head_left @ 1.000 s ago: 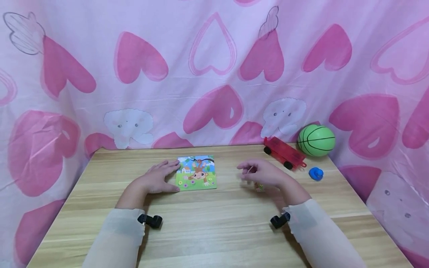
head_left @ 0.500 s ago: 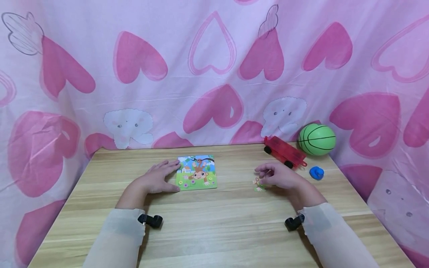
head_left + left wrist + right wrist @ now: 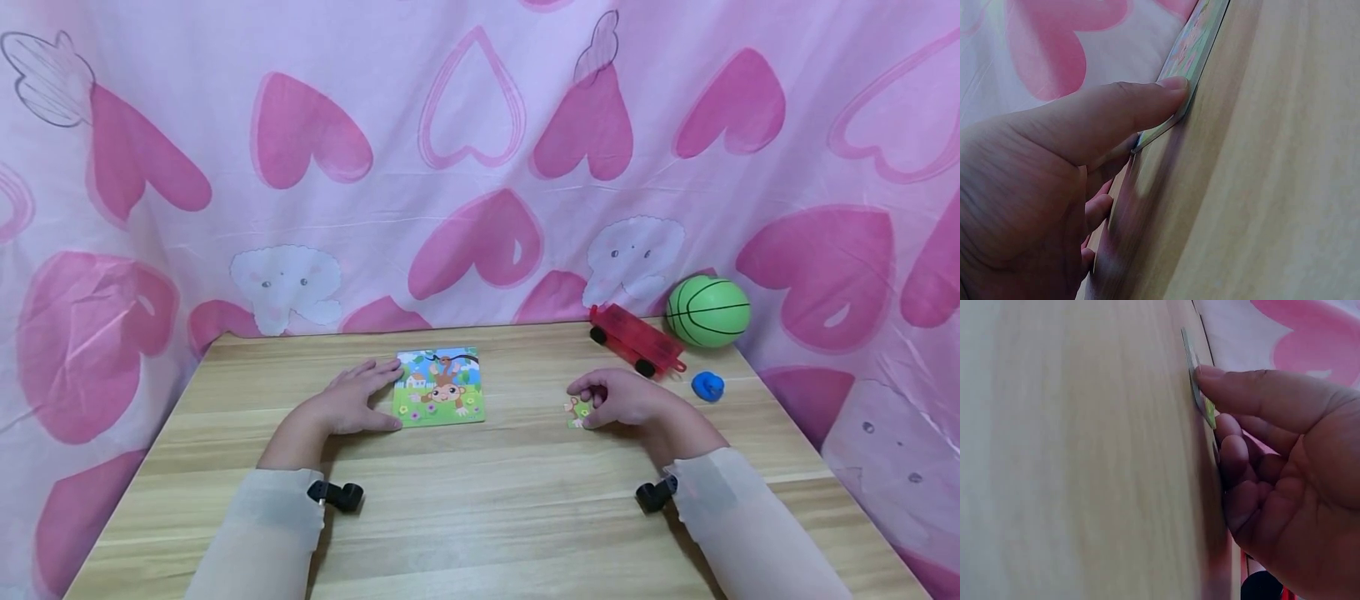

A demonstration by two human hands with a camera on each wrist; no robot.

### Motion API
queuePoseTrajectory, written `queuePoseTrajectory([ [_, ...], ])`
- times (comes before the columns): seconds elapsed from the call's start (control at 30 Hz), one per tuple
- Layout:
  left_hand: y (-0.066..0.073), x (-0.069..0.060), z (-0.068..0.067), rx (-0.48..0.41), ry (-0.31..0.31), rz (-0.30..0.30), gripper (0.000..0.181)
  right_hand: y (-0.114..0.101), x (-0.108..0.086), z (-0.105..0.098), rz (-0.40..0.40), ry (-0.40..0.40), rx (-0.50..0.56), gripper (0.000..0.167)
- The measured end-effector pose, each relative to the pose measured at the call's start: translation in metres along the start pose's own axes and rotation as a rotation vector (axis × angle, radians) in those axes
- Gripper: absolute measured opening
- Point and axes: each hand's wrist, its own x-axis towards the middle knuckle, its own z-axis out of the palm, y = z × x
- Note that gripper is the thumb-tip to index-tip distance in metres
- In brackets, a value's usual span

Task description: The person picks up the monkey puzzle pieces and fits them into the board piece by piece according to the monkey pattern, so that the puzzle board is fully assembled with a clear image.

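A square puzzle board [image 3: 441,387] with a monkey picture lies flat on the wooden table. My left hand [image 3: 352,398] rests at its left side, fingers fairly straight; the thumb touches the lower left corner and the fingertips the upper left edge. In the left wrist view that thumb lies on the board's corner [image 3: 1180,94]. To the right, my right hand [image 3: 621,397] pinches a small puzzle piece [image 3: 576,412] with thumb and index finger. In the right wrist view the thumb is on the thin piece [image 3: 1192,375], close to the table, and the other fingers are curled.
A red toy car [image 3: 637,340] stands behind the right hand. Beside it are a green ball [image 3: 708,312] and a small blue toy [image 3: 708,387]. A pink heart-patterned curtain [image 3: 390,242] hangs along the back and sides of the table [image 3: 480,508].
My right hand has moved right, and its thumb and index finger have come to the puzzle piece, which is more exposed now. The left hand and the board have stayed put.
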Motion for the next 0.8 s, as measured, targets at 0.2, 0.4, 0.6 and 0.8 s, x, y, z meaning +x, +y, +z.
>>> queuePoseTrajectory([
  [0.2, -0.002, 0.001, 0.002, 0.007, 0.003, 0.004, 0.101, -0.005, 0.001, 0.0, -0.003, -0.001, -0.057, 0.048],
  [0.4, -0.003, 0.001, 0.002, 0.005, 0.0, -0.008, 0.102, -0.014, 0.003, 0.003, -0.012, 0.023, -0.052, 0.037],
  [0.6, -0.002, 0.0, 0.002, -0.003, -0.002, -0.016, 0.102, -0.032, 0.012, 0.008, -0.046, 0.046, 0.024, 0.02],
  [0.8, -0.001, 0.0, 0.001, -0.007, -0.001, -0.016, 0.102, -0.058, 0.026, 0.018, -0.086, 0.067, 0.117, 0.021],
])
